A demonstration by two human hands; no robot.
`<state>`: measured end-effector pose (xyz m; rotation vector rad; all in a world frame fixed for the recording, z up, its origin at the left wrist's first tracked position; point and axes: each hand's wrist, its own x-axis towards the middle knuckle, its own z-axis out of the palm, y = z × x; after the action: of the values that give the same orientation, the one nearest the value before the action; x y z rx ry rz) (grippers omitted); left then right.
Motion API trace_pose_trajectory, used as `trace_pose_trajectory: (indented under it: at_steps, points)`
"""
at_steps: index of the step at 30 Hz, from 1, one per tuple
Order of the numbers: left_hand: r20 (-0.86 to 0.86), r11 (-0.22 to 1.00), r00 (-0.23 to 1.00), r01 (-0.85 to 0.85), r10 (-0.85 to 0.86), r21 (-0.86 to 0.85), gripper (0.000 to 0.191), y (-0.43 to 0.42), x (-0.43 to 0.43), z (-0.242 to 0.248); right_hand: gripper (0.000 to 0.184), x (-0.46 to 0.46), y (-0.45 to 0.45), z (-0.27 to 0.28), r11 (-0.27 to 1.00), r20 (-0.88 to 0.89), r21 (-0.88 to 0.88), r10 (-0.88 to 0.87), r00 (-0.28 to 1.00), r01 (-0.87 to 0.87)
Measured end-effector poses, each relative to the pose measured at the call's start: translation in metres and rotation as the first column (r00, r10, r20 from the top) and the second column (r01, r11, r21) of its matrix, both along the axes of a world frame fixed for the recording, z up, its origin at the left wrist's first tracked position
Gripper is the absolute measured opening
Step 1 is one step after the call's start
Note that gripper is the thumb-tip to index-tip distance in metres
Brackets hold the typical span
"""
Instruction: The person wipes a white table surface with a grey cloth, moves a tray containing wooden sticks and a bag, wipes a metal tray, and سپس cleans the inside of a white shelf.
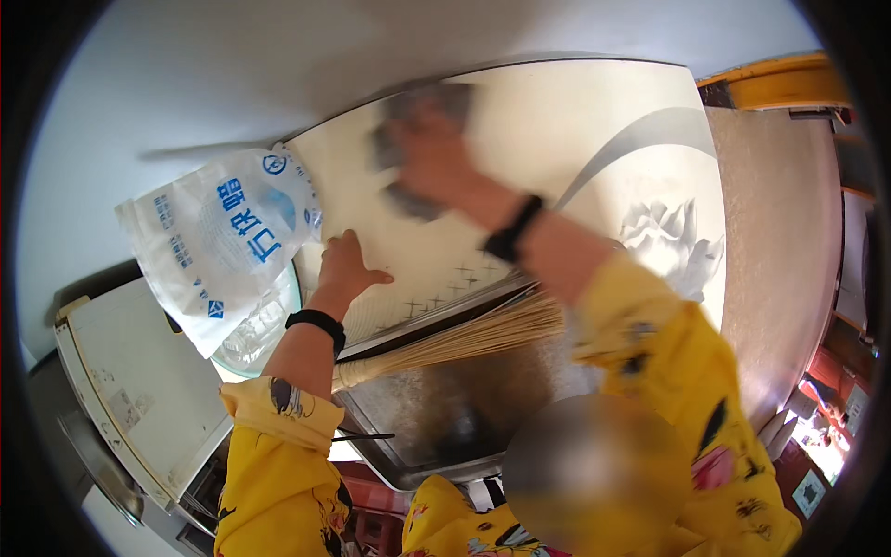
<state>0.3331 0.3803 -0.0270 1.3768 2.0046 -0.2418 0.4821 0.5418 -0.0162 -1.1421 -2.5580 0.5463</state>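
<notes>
My right hand (435, 157) presses a dark grey cloth (445, 97) on the far part of a cream tabletop (529, 125); hand and cloth are blurred. My left hand (348, 268) rests on the near left part of this top, fingers spread, with nothing in it. Just left of it, a white printed plastic bag (223, 237) lies over a glass dish (257, 341). A whisk of thin bamboo strips (459, 334) lies along the top's near edge, below my right forearm, above a metal tray (418, 418).
A white cabinet or appliance (146, 390) with a stained top stands at the lower left. The wall (230, 76) runs behind the tabletop. An orange wooden piece (786, 83) is at the upper right. Beneath the tray a red plastic stool (376, 491) shows partly.
</notes>
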Motion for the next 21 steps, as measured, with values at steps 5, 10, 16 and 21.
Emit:
trace_pose_trajectory:
  at_steps: [5,10,16,21]
  points:
    - [0.151,0.946,0.973,0.126,-0.177,0.298,0.103,-0.040,-0.060,-0.051,0.029,-0.105,-0.089,0.002,0.993,0.146,0.021,0.108,0.983,-0.112]
    - [-0.049,1.000,0.999,-0.017,0.018,0.009,0.079,-0.009,-0.011,0.011,0.055,0.079,-0.017,-0.015,0.979,0.155,0.007,0.200,0.967,-0.204]
    - [-0.038,0.999,0.999,-0.035,0.036,0.032,0.077,-0.007,-0.008,0.014,0.065,0.336,0.044,0.003,0.821,0.675,0.096,-0.470,0.569,0.563]
    - [-0.012,0.999,1.000,0.008,-0.007,0.034,0.079,-0.005,-0.008,0.005,0.066,0.354,0.056,-0.023,0.882,0.534,0.066,-0.426,0.730,0.467]
